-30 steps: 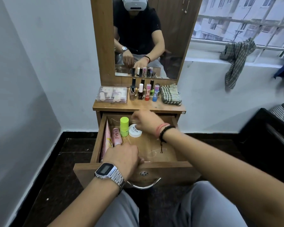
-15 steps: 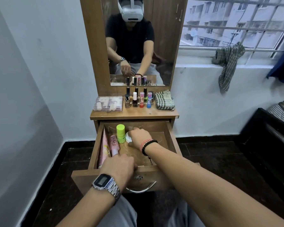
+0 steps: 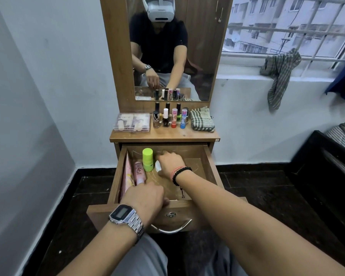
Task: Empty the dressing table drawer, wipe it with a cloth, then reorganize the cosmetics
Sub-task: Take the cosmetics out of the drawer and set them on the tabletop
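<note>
- Hardly anything has shifted in the last half second: the right hand (image 3: 170, 163) stays deep in the open drawer (image 3: 209, 168), and the left hand (image 3: 145, 198) stays at the front edge.
- Right hand now: fingers curled down over a small white jar (image 3: 158, 165), which peeks out at the hand's left side. It looks like a grip on the jar, though the fingertips are hidden under the hand.
- Left hand: knuckles up, fingers bent over the drawer's front rim, thumb pressed against the wood just inside. It grips the rim, a silver digital watch (image 3: 126, 215) on that wrist.
- Just left of the white jar stands a lime-green bottle (image 3: 148, 162), upright near the drawer's back wall.
- Left again, a pink tube (image 3: 139, 172) lies lengthwise, and against the left wall leans a flat pink packet (image 3: 127, 176).
- Up on the dressing table top (image 3: 167, 135): a clear plastic box (image 3: 132, 122) on the left, a cluster of nail polish bottles (image 3: 170, 117) standing in the middle, and a folded checked cloth (image 3: 202, 121) on the right.
- Behind them the mirror (image 3: 172, 48) shows the person seated with both arms reaching down.
- A black bead bracelet (image 3: 179, 174) and red thread circle the right wrist.
- Below the drawer front hangs a curved metal handle (image 3: 171, 229).
- Over on the window sill a striped cloth (image 3: 280, 70) drapes down the wall.
</note>
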